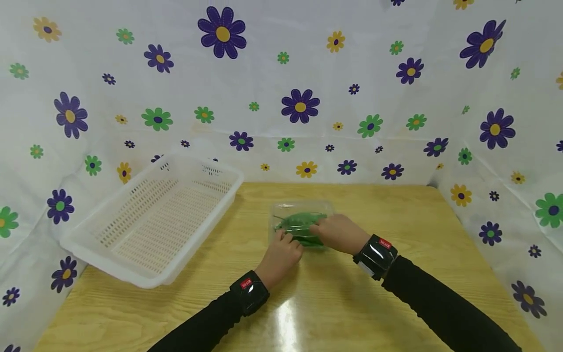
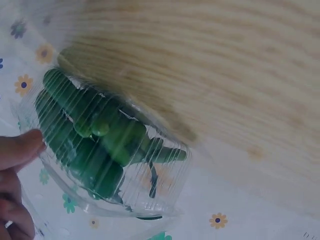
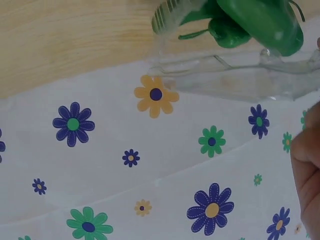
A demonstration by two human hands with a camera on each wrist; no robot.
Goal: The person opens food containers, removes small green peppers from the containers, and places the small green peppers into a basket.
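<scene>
A clear plastic box (image 1: 303, 205) sits near the middle of the table, with several long green peppers (image 1: 301, 221) inside. My left hand (image 1: 281, 254) grips its near left edge; in the left wrist view, the thumb and curled fingers (image 2: 25, 150) pinch the rim beside the ribbed wall. At the box's right side, my right hand (image 1: 339, 233) holds the edge with bent fingers. From the right wrist, the transparent rim (image 3: 235, 82) runs below the shiny peppers (image 3: 265, 25), and only part of that hand (image 3: 307, 165) shows at the frame's right.
A large white perforated basket (image 1: 162, 220) stands to the left, longer than the plastic box. The wooden table (image 1: 396, 303) ends at a white flowered cloth (image 1: 374, 98) hanging behind and at both sides. Black bands with devices circle both wrists.
</scene>
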